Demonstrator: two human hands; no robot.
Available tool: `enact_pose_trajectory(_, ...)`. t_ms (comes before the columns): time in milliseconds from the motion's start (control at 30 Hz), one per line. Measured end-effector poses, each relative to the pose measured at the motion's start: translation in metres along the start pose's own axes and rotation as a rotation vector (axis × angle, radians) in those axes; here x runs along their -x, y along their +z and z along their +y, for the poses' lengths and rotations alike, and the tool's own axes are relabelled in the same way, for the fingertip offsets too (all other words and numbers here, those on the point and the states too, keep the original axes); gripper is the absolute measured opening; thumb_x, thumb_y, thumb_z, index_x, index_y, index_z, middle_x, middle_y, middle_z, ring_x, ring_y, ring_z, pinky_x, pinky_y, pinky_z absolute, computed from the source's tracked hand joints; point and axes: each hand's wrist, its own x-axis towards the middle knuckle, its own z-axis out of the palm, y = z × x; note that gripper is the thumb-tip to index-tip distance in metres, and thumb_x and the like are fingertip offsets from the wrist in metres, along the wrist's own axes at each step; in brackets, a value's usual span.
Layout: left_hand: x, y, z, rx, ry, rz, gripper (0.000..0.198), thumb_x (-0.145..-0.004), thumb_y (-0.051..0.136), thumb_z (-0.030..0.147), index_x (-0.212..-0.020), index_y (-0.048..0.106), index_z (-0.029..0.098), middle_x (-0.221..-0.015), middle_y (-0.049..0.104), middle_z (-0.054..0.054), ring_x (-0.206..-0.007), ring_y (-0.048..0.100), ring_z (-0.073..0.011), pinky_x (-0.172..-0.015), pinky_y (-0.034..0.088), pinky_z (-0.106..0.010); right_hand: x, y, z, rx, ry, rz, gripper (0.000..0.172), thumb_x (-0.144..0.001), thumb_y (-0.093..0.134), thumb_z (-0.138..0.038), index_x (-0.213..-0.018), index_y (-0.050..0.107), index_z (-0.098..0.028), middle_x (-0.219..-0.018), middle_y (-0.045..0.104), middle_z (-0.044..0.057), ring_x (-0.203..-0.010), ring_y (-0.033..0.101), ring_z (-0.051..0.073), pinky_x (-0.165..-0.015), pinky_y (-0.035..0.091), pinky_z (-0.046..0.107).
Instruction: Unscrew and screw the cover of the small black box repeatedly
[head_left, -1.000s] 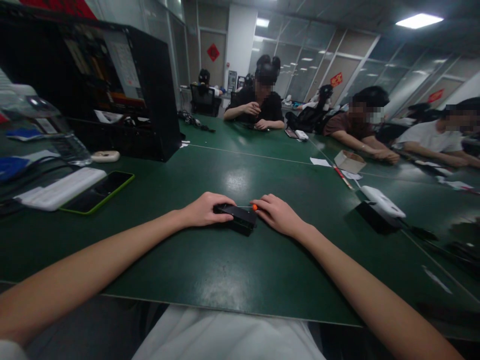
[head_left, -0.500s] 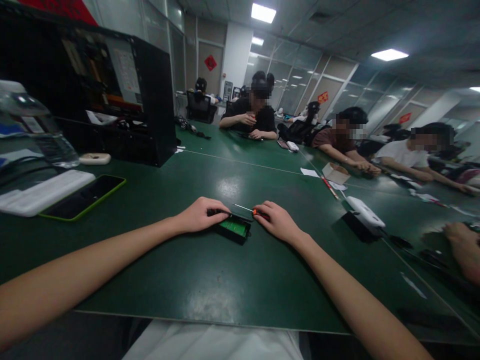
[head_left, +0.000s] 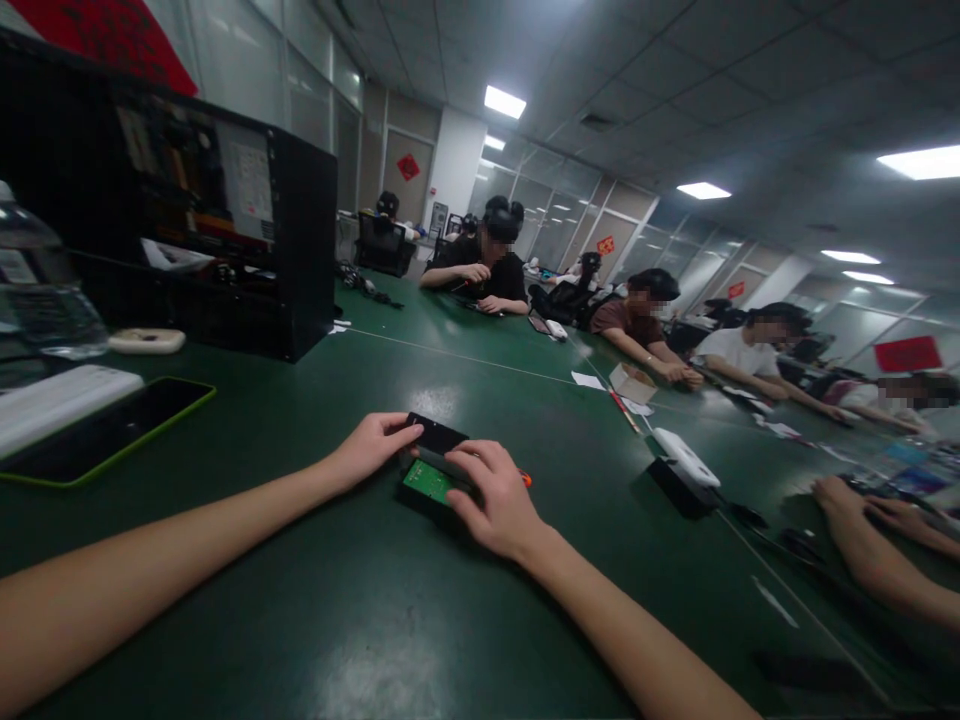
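Observation:
A black plastic case (head_left: 411, 490) with a green circuit board (head_left: 429, 480) in it lies on the table before me. My left hand (head_left: 379, 447) pinches the left end of a black cover (head_left: 439, 432), tilted up along the case's far side. Over the case's right part is my right hand (head_left: 496, 495), thumb on the near side and fingers on the far side, gripping it. Just past the right hand's knuckles shows the orange part of a screwdriver (head_left: 526, 479); the hand hides the rest, so I cannot tell whether it is held.
Left are an open computer case (head_left: 300, 250), a water bottle (head_left: 49, 290), a white box (head_left: 67, 405) and a green-edged phone (head_left: 112, 430). A white device (head_left: 686, 457), a small carton (head_left: 631, 384) and cables stand right. Other people sit around the green table (head_left: 337, 590).
My right hand has moved left from beside the case onto it. The black cover now stands raised behind the board, and the screwdriver's shaft is no longer visible. The view has turned right and up.

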Motion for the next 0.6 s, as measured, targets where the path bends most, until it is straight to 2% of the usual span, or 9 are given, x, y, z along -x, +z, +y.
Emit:
enact_pose_trajectory(67,0.000,0.000,-0.001,0.036,-0.009,0.013,0.037,-0.089,0.065,0.049,-0.095,0.073,0.013,-0.081,0.075,-0.005,-0.072,0.069,-0.0206,-0.068,0.053,-0.030,-0.004,0.009,-0.024,0.006,0.016,-0.046,0.058,-0.094,0.057,-0.050,-0.143,0.049,-0.021,-0.141,0.054,0.014,-0.124,0.052,0.029,-0.106,0.046,0.047)
enact_pose_trajectory(167,0.000,0.000,0.000,0.068,-0.016,0.012,0.035,-0.087,0.069,0.048,-0.096,0.074,0.015,-0.087,0.076,-0.005,-0.074,0.068,-0.0198,-0.070,0.053,-0.029,-0.007,0.018,-0.042,0.056,0.016,-0.128,0.055,-0.097,0.053,-0.045,-0.147,0.046,-0.022,-0.149,0.049,0.014,-0.129,0.050,0.032,-0.107,0.045,0.051)
enact_pose_trajectory(333,0.001,0.001,0.003,0.069,-0.024,0.019,0.037,-0.085,0.070,0.049,-0.094,0.075,0.013,-0.081,0.074,-0.004,-0.071,0.066,-0.0195,-0.068,0.051,-0.029,-0.004,0.017,-0.035,0.071,-0.018,-0.173,0.051,-0.101,0.044,-0.036,-0.151,0.042,-0.022,-0.149,0.051,0.013,-0.124,0.055,0.030,-0.101,0.051,0.048)
enact_pose_trajectory(467,0.001,0.001,0.002,0.057,-0.031,0.034,0.036,-0.086,0.069,0.048,-0.094,0.075,0.013,-0.081,0.073,-0.004,-0.070,0.065,-0.0192,-0.068,0.049,-0.029,0.000,0.012,-0.030,0.051,-0.054,-0.195,0.050,-0.102,0.045,-0.032,-0.150,0.042,-0.020,-0.150,0.049,0.013,-0.126,0.054,0.028,-0.106,0.049,0.043)
enact_pose_trajectory(600,0.002,0.002,0.003,0.042,-0.043,0.032,0.037,-0.086,0.067,0.048,-0.093,0.074,0.012,-0.082,0.074,-0.005,-0.071,0.065,-0.0198,-0.068,0.049,-0.029,0.003,0.006,-0.031,0.060,-0.029,-0.224,0.050,-0.099,0.051,-0.030,-0.148,0.044,-0.021,-0.148,0.050,0.012,-0.125,0.056,0.026,-0.107,0.049,0.041)
